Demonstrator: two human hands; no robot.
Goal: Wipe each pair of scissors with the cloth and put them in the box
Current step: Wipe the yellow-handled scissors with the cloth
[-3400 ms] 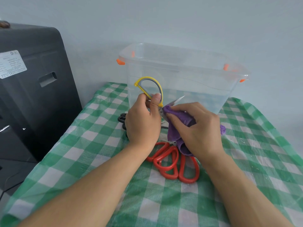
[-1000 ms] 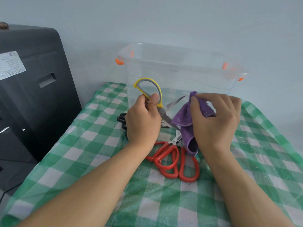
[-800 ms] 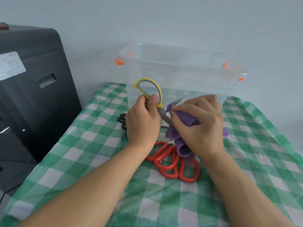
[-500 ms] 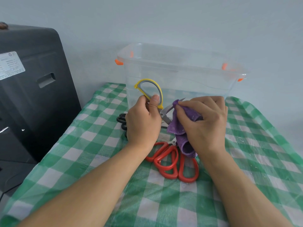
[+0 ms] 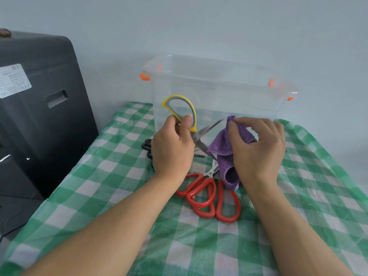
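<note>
My left hand (image 5: 172, 148) grips the yellow-and-grey scissors (image 5: 191, 114) by the handle, blades spread and pointing right. My right hand (image 5: 256, 148) pinches the purple cloth (image 5: 224, 144) at the blade tips; the cloth hangs down over the lower blade. Two pairs of red-handled scissors (image 5: 209, 194) lie on the tablecloth below my hands. Black-handled scissors (image 5: 146, 146) lie mostly hidden behind my left hand. The clear plastic box (image 5: 219, 90) with orange clips stands just behind, with nothing visible inside.
A green-and-white checked tablecloth (image 5: 99, 176) covers the table. A large black machine (image 5: 39, 116) stands at the left, close to the table edge. A pale wall rises behind the box.
My right hand has slid the cloth outward along the blades from near the pivot to the tips. The left hand and the scissors' handle have stayed in place.
</note>
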